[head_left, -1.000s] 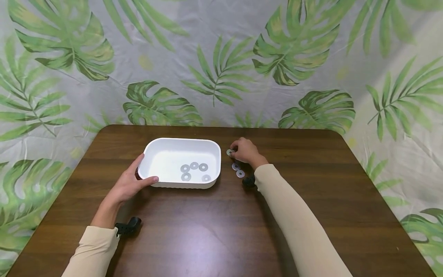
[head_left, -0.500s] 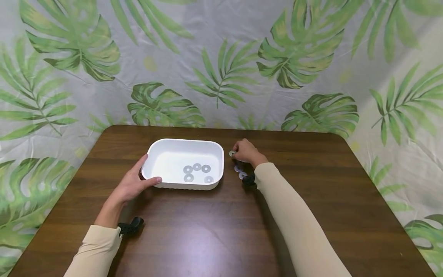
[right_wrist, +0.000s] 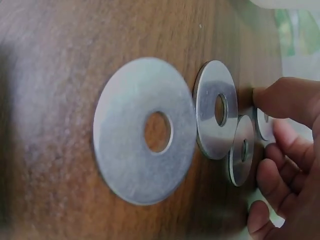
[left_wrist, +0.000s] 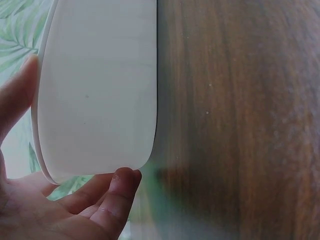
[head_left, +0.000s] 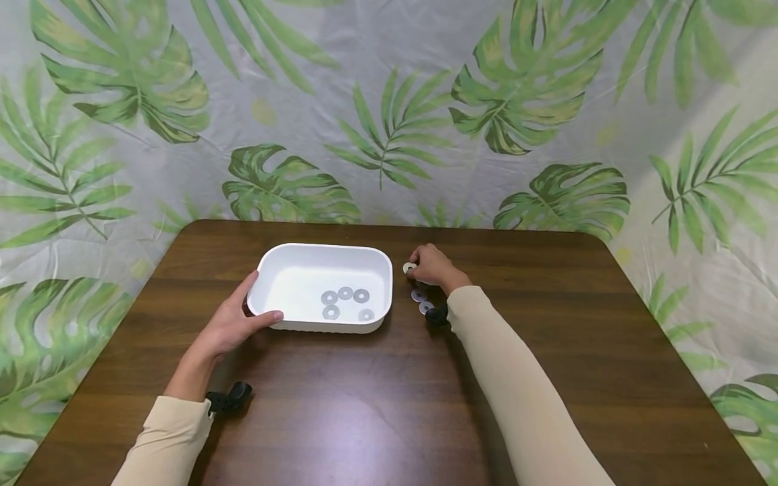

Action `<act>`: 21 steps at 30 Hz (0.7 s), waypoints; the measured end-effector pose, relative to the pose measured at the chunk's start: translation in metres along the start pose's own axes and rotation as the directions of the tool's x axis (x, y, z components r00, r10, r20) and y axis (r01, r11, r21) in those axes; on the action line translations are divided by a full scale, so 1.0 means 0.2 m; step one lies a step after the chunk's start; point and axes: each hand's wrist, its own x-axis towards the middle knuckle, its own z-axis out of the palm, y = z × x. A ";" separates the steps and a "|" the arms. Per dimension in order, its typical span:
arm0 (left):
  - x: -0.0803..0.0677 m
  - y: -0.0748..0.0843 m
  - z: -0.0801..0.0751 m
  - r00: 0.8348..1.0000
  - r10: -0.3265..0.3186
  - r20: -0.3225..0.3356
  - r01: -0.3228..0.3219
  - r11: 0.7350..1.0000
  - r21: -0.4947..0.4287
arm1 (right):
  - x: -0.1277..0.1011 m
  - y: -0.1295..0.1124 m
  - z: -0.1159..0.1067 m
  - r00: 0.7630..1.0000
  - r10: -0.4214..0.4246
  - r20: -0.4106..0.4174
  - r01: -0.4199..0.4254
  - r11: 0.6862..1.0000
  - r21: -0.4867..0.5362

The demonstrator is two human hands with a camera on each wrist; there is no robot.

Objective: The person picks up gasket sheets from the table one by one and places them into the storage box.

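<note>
The right hand pinches a flat metal washer between curled fingertips, just off the right end of the white tray. The washer sits at the far end of a short row of loose washers on the brown table. Next toward the person lie a second washer and a third washer, both flat on the wood, close to the tray's right wall and beside the right wrist. Nothing stands between the held washer and the tray's rim.

Inside the tray five washers lie flat on its floor, clustered toward its near right part.

The left hand holds the tray's near left corner, thumb against the near wall and fingers round the left end.
</note>
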 end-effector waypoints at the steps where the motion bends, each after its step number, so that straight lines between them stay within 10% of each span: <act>1: 0.00 0.00 0.00 1.000 -0.002 0.001 0.002 1.000 -0.001 | 0.00 0.00 0.00 1.000 -0.008 -0.010 0.008 1.000 0.007; 21: 0.01 0.00 0.00 1.000 0.002 0.004 -0.002 1.000 -0.016 | 0.00 0.12 0.02 0.978 -0.207 0.024 0.201 0.969 0.146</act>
